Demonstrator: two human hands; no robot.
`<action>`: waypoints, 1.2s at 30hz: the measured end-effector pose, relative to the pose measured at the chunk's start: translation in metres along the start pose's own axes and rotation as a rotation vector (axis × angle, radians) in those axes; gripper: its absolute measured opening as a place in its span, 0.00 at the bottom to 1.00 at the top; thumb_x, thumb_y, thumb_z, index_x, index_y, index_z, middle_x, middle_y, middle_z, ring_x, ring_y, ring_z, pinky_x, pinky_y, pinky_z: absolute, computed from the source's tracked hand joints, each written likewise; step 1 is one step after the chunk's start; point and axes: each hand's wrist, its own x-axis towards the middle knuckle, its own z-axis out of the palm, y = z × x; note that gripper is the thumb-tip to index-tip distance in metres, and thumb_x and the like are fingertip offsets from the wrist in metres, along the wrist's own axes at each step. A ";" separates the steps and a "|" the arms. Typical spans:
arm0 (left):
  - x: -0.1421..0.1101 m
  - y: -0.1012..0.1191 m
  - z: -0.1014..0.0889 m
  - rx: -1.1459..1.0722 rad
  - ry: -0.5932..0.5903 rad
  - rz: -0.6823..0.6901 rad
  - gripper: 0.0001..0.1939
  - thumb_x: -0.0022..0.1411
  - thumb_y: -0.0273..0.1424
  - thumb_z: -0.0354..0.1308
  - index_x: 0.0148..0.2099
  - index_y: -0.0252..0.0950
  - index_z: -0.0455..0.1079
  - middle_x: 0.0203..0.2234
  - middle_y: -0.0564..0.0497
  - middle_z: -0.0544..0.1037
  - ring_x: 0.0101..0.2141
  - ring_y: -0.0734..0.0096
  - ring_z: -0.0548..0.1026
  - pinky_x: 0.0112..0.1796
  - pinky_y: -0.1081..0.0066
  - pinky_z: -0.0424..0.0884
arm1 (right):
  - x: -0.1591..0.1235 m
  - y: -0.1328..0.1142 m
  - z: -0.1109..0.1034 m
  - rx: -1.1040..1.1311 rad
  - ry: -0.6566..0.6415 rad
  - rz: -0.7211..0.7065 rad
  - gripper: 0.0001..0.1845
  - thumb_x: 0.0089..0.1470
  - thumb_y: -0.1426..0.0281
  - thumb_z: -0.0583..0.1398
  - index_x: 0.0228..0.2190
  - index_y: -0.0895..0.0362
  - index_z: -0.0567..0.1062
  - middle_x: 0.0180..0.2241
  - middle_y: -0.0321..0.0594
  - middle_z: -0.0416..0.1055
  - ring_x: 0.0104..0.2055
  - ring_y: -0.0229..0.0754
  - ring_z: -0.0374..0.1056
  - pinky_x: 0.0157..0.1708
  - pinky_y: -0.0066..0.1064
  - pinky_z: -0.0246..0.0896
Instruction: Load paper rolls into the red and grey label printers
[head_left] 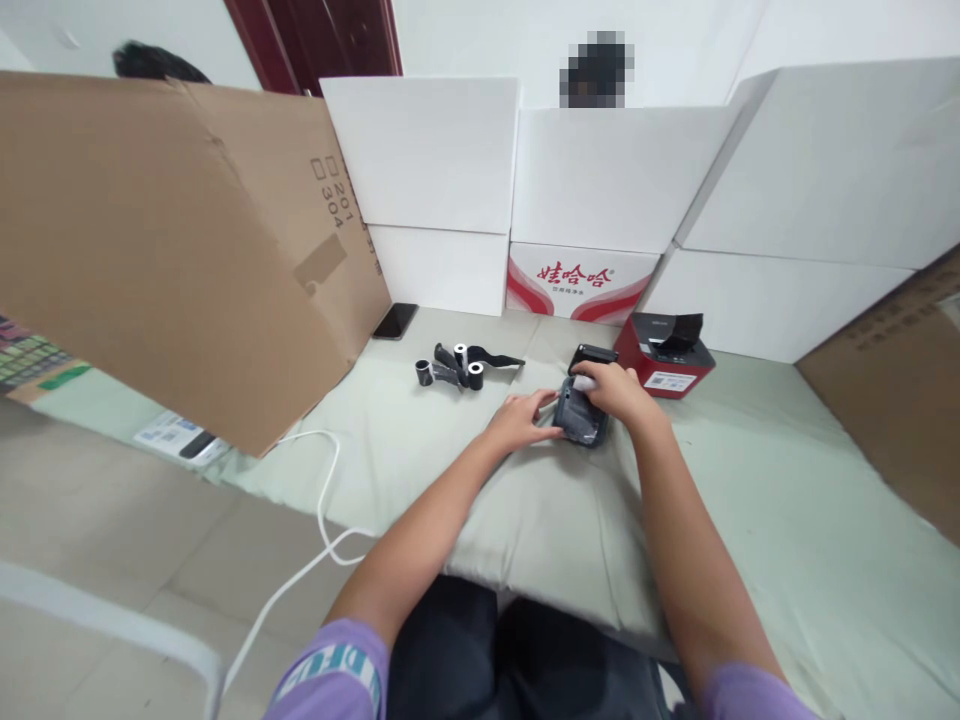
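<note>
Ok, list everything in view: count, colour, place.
Device: one, dark grey, centre
Small item: one, white, at device
Block: one, black, beyond device
Rolls: several, black and white, left of device
Phone: one, black, back left
Box: one, red and black, right of device
Panels: several, white, one red-printed, behind
Cardboard: two, brown, either side
Cloth: one, pale green, under device
Cable: at least one, white, left
Printed item: one, multicoloured, far left
Door: one, dark red, back
Heads: two, dark hair, back
Sleeves: two, purple, bottom
Left hand, right hand: one each, bare, at device
</note>
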 end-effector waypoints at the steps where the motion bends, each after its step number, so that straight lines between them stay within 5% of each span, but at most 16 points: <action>1: 0.000 0.000 0.000 0.000 -0.001 -0.001 0.38 0.57 0.49 0.67 0.65 0.41 0.63 0.58 0.48 0.77 0.40 0.64 0.79 0.56 0.61 0.66 | 0.000 -0.001 0.001 -0.013 -0.001 0.001 0.27 0.52 0.77 0.57 0.52 0.50 0.76 0.54 0.45 0.77 0.56 0.56 0.68 0.51 0.44 0.55; 8: -0.001 0.003 -0.001 -0.005 -0.008 -0.009 0.40 0.56 0.52 0.67 0.66 0.41 0.63 0.59 0.48 0.76 0.40 0.64 0.79 0.56 0.61 0.66 | 0.000 0.002 0.001 -0.023 0.019 -0.028 0.21 0.54 0.73 0.60 0.50 0.51 0.78 0.54 0.45 0.75 0.54 0.54 0.69 0.49 0.42 0.58; 12: -0.001 0.004 -0.001 -0.009 -0.007 -0.006 0.40 0.56 0.52 0.67 0.66 0.41 0.62 0.59 0.48 0.76 0.40 0.64 0.79 0.56 0.61 0.65 | 0.002 0.007 -0.005 0.087 0.242 -0.075 0.20 0.58 0.67 0.58 0.51 0.54 0.78 0.51 0.46 0.77 0.53 0.53 0.68 0.51 0.42 0.62; 16: -0.002 0.004 -0.002 -0.002 -0.006 0.003 0.40 0.57 0.51 0.66 0.66 0.42 0.61 0.60 0.48 0.75 0.40 0.64 0.79 0.56 0.60 0.65 | 0.003 0.010 -0.003 0.052 0.378 -0.013 0.26 0.61 0.62 0.57 0.58 0.55 0.73 0.59 0.52 0.70 0.60 0.63 0.60 0.53 0.53 0.60; 23: -0.003 0.005 -0.001 0.021 0.001 0.010 0.41 0.58 0.50 0.66 0.68 0.42 0.59 0.62 0.47 0.73 0.43 0.61 0.79 0.56 0.59 0.66 | 0.005 0.021 -0.008 0.232 0.168 -0.153 0.14 0.55 0.69 0.60 0.43 0.54 0.80 0.42 0.44 0.75 0.47 0.50 0.69 0.50 0.41 0.64; 28: -0.003 0.004 0.000 0.023 -0.003 0.004 0.44 0.58 0.50 0.66 0.70 0.43 0.55 0.63 0.45 0.72 0.43 0.61 0.79 0.57 0.57 0.66 | 0.001 0.018 -0.010 0.220 -0.045 -0.122 0.12 0.50 0.72 0.64 0.38 0.52 0.81 0.40 0.42 0.74 0.43 0.47 0.71 0.48 0.37 0.65; 32: -0.004 0.006 -0.001 0.029 -0.008 0.002 0.44 0.58 0.50 0.66 0.71 0.43 0.54 0.63 0.44 0.72 0.44 0.61 0.79 0.57 0.57 0.65 | -0.001 0.015 -0.009 0.303 -0.103 -0.021 0.15 0.51 0.71 0.64 0.42 0.53 0.78 0.44 0.42 0.76 0.46 0.48 0.72 0.47 0.35 0.67; 36: -0.004 0.006 -0.001 0.029 -0.006 0.003 0.45 0.58 0.49 0.67 0.71 0.42 0.54 0.63 0.45 0.72 0.43 0.61 0.79 0.56 0.57 0.66 | 0.001 0.023 -0.004 0.428 -0.171 0.143 0.29 0.51 0.67 0.66 0.55 0.56 0.72 0.55 0.51 0.73 0.52 0.52 0.73 0.50 0.37 0.68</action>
